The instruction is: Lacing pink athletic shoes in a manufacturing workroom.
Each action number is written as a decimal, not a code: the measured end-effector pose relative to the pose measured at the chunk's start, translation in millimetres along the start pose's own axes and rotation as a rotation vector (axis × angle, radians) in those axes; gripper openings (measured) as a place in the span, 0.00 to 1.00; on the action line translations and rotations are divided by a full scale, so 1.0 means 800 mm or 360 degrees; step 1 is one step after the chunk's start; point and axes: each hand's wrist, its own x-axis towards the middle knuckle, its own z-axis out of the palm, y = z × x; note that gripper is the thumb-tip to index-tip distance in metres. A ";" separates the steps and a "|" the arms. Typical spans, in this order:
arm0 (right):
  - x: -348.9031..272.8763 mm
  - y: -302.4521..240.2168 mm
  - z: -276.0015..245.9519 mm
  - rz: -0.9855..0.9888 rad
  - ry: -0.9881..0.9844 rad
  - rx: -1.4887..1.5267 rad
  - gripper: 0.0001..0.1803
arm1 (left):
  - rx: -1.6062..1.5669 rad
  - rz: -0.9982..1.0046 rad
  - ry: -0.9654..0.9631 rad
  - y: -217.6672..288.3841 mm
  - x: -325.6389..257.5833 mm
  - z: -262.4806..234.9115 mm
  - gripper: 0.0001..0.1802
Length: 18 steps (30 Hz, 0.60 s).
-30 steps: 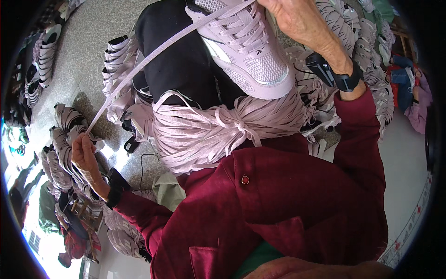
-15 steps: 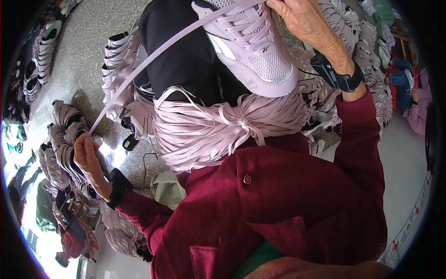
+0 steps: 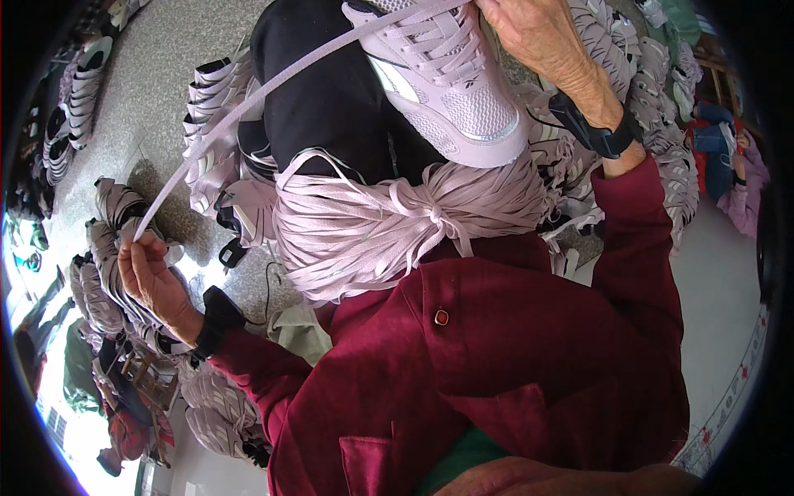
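While taut, one lace (image 3: 273, 78), one sneaker (image 3: 447, 74).

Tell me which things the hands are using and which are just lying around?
In use:
- left hand pinching the lilac shoelace
- right hand holding the lilac sneaker
- bundle of lilac laces on the lap

Lying about:
- piles of shoe uppers on the floor

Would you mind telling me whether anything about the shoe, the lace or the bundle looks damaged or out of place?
Nothing stands out. The left hand pulls one pale lilac lace taut from the lilac sneaker, which the right hand steadies. The tied bundle of laces lies gathered on the lap, not spilled.
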 end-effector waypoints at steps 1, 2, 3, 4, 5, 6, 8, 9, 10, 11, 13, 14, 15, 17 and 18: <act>-0.001 0.001 0.001 -0.0001 -0.0005 -0.0006 0.05 | -0.0070 0.0036 0.0118 -0.004 0.001 0.003 0.06; -0.002 0.001 0.002 0.0004 -0.0025 -0.0045 0.05 | -0.0078 0.0035 0.0115 -0.010 0.004 0.000 0.06; -0.003 0.001 0.001 0.0008 -0.0044 -0.0086 0.05 | -0.0185 0.0055 0.0062 -0.018 0.010 -0.006 0.06; -0.004 0.001 0.001 0.0007 -0.0037 -0.0082 0.05 | -0.0278 0.0080 0.0014 -0.016 0.012 -0.010 0.07; -0.004 0.002 0.001 0.0025 -0.0046 -0.0092 0.06 | -0.0272 0.0085 0.0012 -0.015 0.014 -0.013 0.07; -0.004 0.001 0.000 0.0043 -0.0054 -0.0104 0.06 | -0.0320 0.0044 -0.0084 -0.014 0.016 -0.016 0.08; 0.007 -0.020 -0.010 0.0145 -0.0321 -0.0464 0.06 | -0.0364 0.0004 -0.0180 -0.013 0.016 -0.017 0.09; 0.011 -0.027 -0.014 0.0248 -0.0593 -0.0825 0.06 | -0.0355 -0.0025 -0.0117 -0.013 0.013 -0.015 0.10; 0.011 -0.028 -0.015 0.0252 -0.0583 -0.0832 0.06 | -0.0349 -0.0050 -0.0062 -0.013 0.013 -0.010 0.11; 0.011 -0.026 -0.016 0.0260 -0.0580 -0.0793 0.06 | -0.0346 -0.0043 -0.0073 -0.012 0.012 -0.007 0.11; 0.009 -0.025 -0.018 0.0269 -0.0568 -0.0762 0.06 | -0.0080 0.0041 0.0051 -0.017 0.010 -0.002 0.12; 0.008 -0.024 -0.018 0.0301 -0.0574 -0.0752 0.06 | 0.0055 0.0133 0.0104 -0.023 0.012 0.002 0.13; 0.007 -0.023 -0.019 0.0334 -0.0580 -0.0741 0.06 | 0.0053 0.0140 0.0095 -0.027 0.014 0.005 0.13; 0.007 -0.022 -0.016 0.0306 -0.0593 -0.0761 0.06 | 0.0424 0.0320 0.0358 -0.029 0.016 0.014 0.13; 0.006 -0.021 -0.015 0.0280 -0.0618 -0.0782 0.06 | 0.0520 0.0414 0.0403 -0.030 0.019 0.018 0.14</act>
